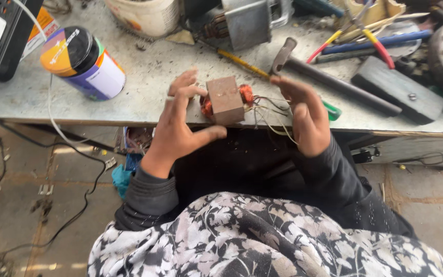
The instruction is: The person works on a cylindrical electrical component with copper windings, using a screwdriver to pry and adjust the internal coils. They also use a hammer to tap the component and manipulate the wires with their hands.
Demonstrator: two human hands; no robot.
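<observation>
Right at the front edge of the desk [37,100] I see a small transformer [225,100]: a brown, rusty block of iron with copper-red windings showing on both of its sides. It stands on the desk between the two hands. Thin yellowish wires [270,115] come out from its right side and hang over the edge of the desk.

The left hand [178,125] has an open grip; the fingers are spread, their tips are at the left side of the block, and the thumb points to the right under it. I cannot tell if the fingertips really touch it. The right hand [306,115] is also open and holds nothing; its fingers curl loosely just beside the wires.

Behind the transformer lies a hammer [329,79] with a dark handle, and near it a screwdriver [242,62] with a yellow shaft. Farther right there are pliers [357,28] with red and yellow handles and a dark flat block [398,90]. To the left a colourful can [83,64] with a black lid lies on its side, and a white bucket [144,15] stands at the back.
</observation>
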